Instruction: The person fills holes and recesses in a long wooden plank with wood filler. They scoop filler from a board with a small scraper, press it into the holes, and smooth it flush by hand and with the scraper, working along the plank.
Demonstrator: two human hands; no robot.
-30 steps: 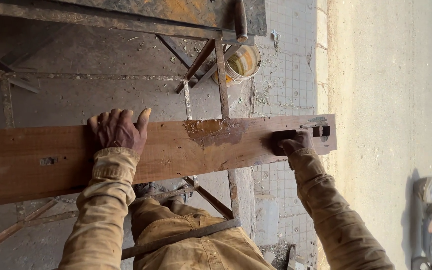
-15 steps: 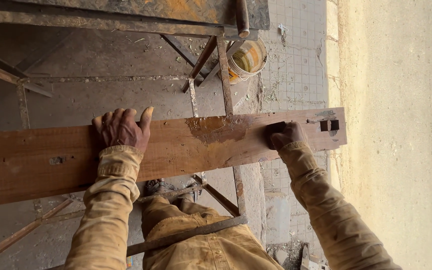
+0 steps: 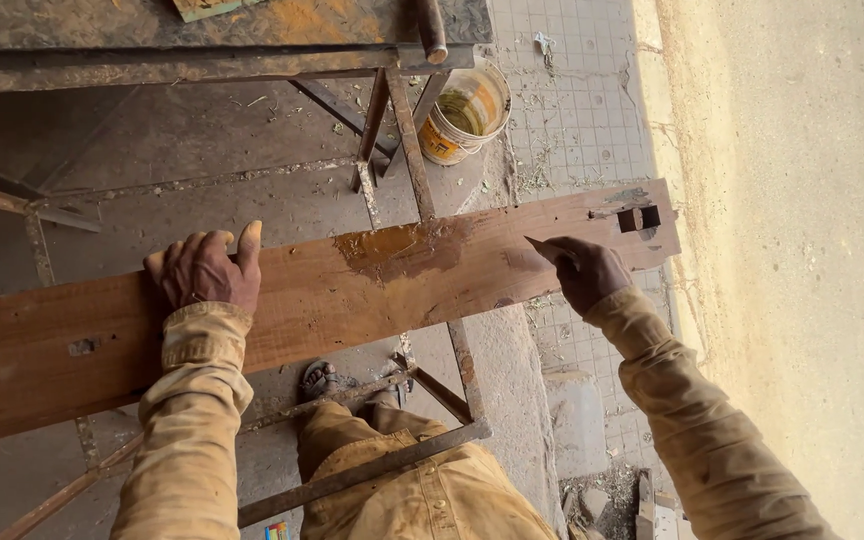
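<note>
Plank [image 3: 312,300], long and reddish-brown, lies across a rusty metal frame [image 3: 407,130] and slopes upward toward the right, well above the concrete floor. Left hand [image 3: 204,270] lies on its upper edge, fingers curled over the far side and thumb raised, so it steadies the board without a full grip; if the board tips on the narrow frame, this hold may not stop it sliding. A wet-looking orange-brown patch [image 3: 397,250] sits mid-board and could smear onto a sleeve. Right hand [image 3: 582,272] is closed around a thin pointed tool, perhaps a pencil, its tip on the wood near the square mortise [image 3: 638,218]; a shift of the board would likely throw the mark off. A bucket [image 3: 464,112] stands on the tiled floor beyond.
</note>
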